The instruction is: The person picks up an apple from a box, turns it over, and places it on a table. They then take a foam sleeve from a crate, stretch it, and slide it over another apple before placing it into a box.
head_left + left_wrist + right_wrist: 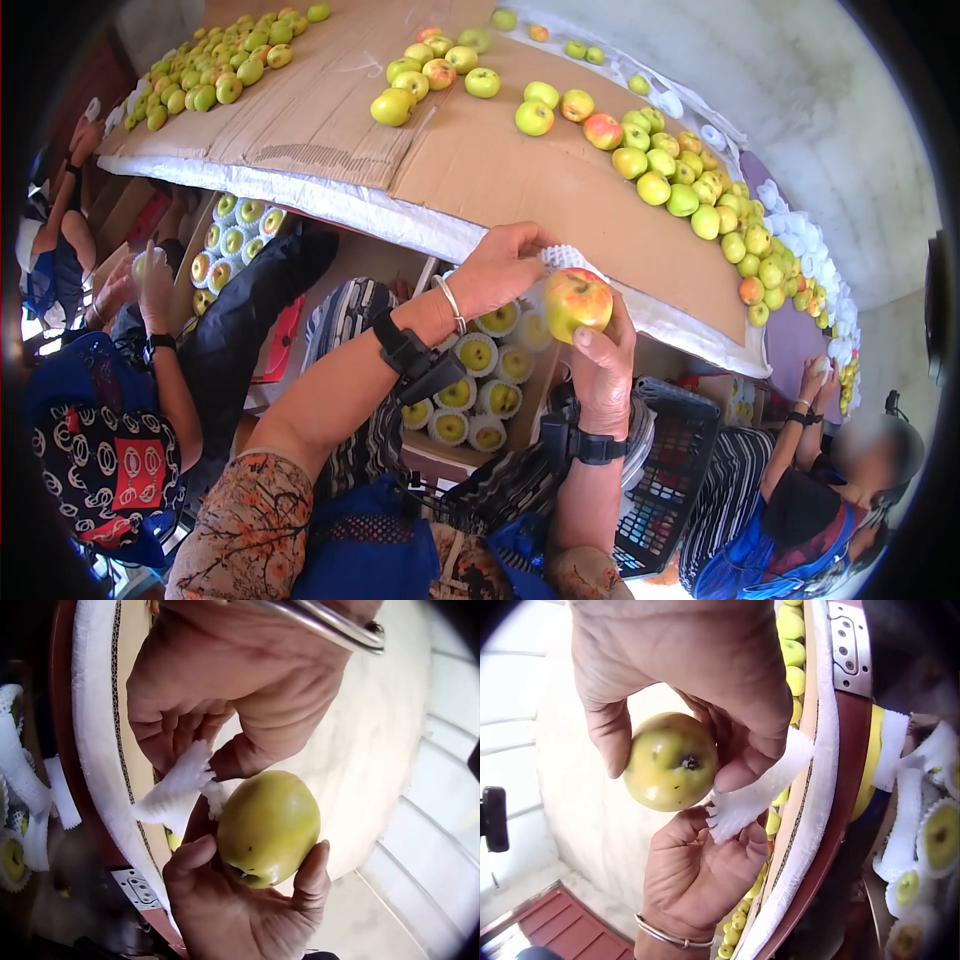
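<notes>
My right hand point(605, 365) holds a yellow-green apple point(577, 303) with a red blush, thumb and fingers around its sides, just above the table's front edge. Close beside it, my left hand point(503, 272), with a silver bangle at the wrist, pinches a white foam net sleeve point(176, 784). In the right wrist view the sleeve hangs flattened between the two hands, its frilled end at the left fingertips point(754, 836), near the apple. The apple's skin is bare, and its stem or blossom hollow shows in both wrist views.
Loose apples point(690, 185) lie along the cardboard-covered table point(300, 120), with foam sleeves point(805, 250) behind them at the right. Below the edge stands a box of sleeved apples point(476, 352). A black crate point(665, 470) is at right. Other people sit on both sides.
</notes>
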Demonstrator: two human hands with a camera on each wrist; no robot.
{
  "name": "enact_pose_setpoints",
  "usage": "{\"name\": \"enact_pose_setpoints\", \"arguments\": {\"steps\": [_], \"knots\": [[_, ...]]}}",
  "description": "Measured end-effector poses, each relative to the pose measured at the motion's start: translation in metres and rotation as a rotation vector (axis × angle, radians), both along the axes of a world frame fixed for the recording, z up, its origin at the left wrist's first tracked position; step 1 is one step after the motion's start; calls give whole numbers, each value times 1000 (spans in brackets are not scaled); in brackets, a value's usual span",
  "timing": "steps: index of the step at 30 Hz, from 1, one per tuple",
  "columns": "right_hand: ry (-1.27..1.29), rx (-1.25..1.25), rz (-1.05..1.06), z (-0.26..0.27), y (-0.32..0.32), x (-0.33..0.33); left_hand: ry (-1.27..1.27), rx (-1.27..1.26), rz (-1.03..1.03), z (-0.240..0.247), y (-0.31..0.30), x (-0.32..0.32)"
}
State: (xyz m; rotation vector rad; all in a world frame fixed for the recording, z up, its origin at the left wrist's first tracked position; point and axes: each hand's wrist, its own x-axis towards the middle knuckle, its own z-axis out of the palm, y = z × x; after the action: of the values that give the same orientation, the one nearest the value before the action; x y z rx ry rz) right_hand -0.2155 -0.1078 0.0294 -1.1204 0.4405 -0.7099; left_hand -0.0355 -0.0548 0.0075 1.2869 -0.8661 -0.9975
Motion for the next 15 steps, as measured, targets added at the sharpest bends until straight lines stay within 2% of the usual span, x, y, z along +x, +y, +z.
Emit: {"name": "enact_pose_setpoints", "arguments": {"steps": [3, 6, 9, 12, 15], "knots": [[15, -9, -11, 1, 1, 0, 29, -41, 33, -5, -2, 1], [8, 3, -27, 3, 1, 0, -78, -99, 49, -11, -3, -5], [-5, 23, -14, 3, -1, -1, -281, -162, 81, -9, 0, -6], [-33, 47, 14, 3, -1, 1, -465, -53, 237, -1, 0, -6], [-130, 63, 26, 3, 2, 4, -744, -163, 428, -1, 0, -13]]}}
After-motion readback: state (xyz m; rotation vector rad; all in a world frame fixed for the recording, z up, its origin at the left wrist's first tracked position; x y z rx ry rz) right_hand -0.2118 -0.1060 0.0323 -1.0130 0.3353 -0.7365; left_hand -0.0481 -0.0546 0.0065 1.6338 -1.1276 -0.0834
